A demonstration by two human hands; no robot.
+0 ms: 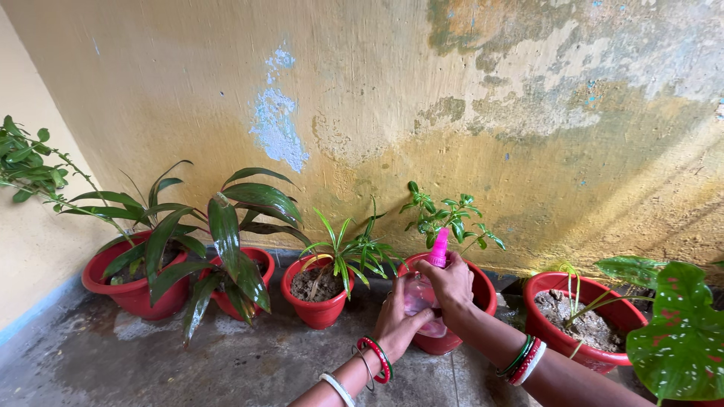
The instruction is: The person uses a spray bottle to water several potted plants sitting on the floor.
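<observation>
Both my hands hold a clear spray bottle with a pink nozzle in front of a red pot. My left hand cups the bottle from below and behind. My right hand wraps the upper part near the nozzle. The nozzle points up toward a small leafy green plant growing in that pot. Red, green and white bangles sit on both wrists.
A row of red pots stands along a stained yellow wall: a long-leaved plant, a spiky green plant, a far-left pot, and at right a pot of soil beside a big spotted leaf. The concrete floor looks damp.
</observation>
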